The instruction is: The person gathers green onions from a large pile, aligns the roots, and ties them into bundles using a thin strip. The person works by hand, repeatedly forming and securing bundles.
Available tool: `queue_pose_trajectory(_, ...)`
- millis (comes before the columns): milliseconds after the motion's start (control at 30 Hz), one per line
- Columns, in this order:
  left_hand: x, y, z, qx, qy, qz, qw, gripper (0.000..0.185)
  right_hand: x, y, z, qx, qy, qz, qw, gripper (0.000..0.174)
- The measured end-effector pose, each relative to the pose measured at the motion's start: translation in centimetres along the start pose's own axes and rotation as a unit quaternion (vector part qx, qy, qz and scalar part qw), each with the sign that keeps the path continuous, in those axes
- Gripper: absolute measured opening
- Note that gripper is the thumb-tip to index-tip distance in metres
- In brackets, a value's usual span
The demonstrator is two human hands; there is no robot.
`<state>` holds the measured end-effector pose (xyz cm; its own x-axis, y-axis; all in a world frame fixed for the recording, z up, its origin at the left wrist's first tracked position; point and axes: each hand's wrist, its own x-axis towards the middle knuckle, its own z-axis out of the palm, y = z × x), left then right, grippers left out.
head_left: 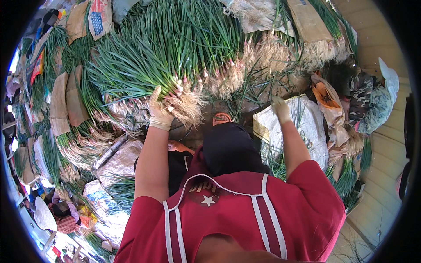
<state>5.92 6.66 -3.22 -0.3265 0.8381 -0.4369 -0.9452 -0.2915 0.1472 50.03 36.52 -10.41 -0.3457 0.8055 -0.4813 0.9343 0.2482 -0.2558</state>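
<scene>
My left hand (pixel 160 111), in a pale thin glove, grips a bunch of green garlic plants (pixel 176 90) near their pinkish-white bulbs. The long green leaves fan out to the upper left, and the pale roots hang to the right of the hand. A large heap of the same plants (pixel 197 36) lies just beyond the bunch. My right hand (pixel 281 110), in a similar glove, is away from the bunch, over the edge of a white woven sack (pixel 306 125). Its fingers are blurred, and whether they hold anything is not clear.
Loose leaves (pixel 248 88) litter the ground before my sandalled foot (pixel 222 118). More plants under brown sacks (pixel 75 95) lie at the left. A co-worker in camouflage sleeves (pixel 365 102) is at the right beside an open orange-lined sack (pixel 324 95). Other people (pixel 61 213) are at the lower left.
</scene>
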Motion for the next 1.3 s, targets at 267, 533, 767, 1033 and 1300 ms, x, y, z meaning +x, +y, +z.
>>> queue_pose_trajectory(267,0.2,-1.2,1.3,0.092,-0.036,0.057,0.994,0.043,7.0,-28.6,-2.0,0.028,0.036,-0.135,0.990,0.030)
queue_pose_trajectory(533,-0.8,-0.4,3.1,0.332,0.010,0.043,0.942,0.026,-0.5,-32.5,-2.8,0.163,-0.016,-0.166,0.972,0.053)
queue_pose_trajectory(767,-0.1,-1.6,1.0,0.245,0.011,-0.004,0.969,0.020,-6.2,-33.0,-0.4,0.061,-0.226,-0.546,0.804,0.040)
queue_pose_trajectory(1033,-1.9,-0.3,3.3,0.402,0.105,-0.139,0.899,0.030,-3.6,-37.4,-2.0,0.115,-0.070,-0.313,0.940,0.051)
queue_pose_trajectory(1300,-2.6,-0.1,4.7,0.605,0.049,0.011,0.795,0.017,-5.6,-37.1,-0.4,0.219,-0.122,-0.383,0.889,0.027)
